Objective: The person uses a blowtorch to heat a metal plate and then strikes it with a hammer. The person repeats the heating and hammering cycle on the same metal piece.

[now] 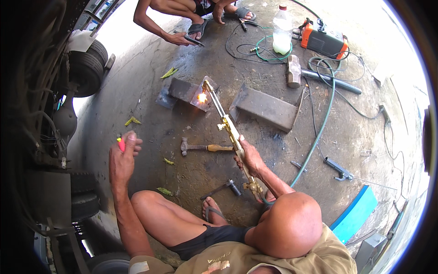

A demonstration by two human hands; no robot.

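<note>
Right hand (248, 157) gripping brass cutting torch (226, 123) closed-fisted, nozzle burning against small steel plate (200, 97). Left hand (122, 155) pinching red lighter (121, 144), fingers curled shut.

Risk, judged: sparks reaching bare legs and sandalled foot (212, 211); green hose (319, 128) lying near hot work, possibly scorching.

Count: two hammers (203, 147), one sledgehammer (293, 71), one bottle (282, 32), one orange welder (324, 39). Second person's hand (179, 39) working beyond.

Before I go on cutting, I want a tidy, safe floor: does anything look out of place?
Yes. Hoses and cables sprawl in loose loops, and a hammer lies loose near the lit torch in the right hand. The left hand holds a red lighter.
</note>
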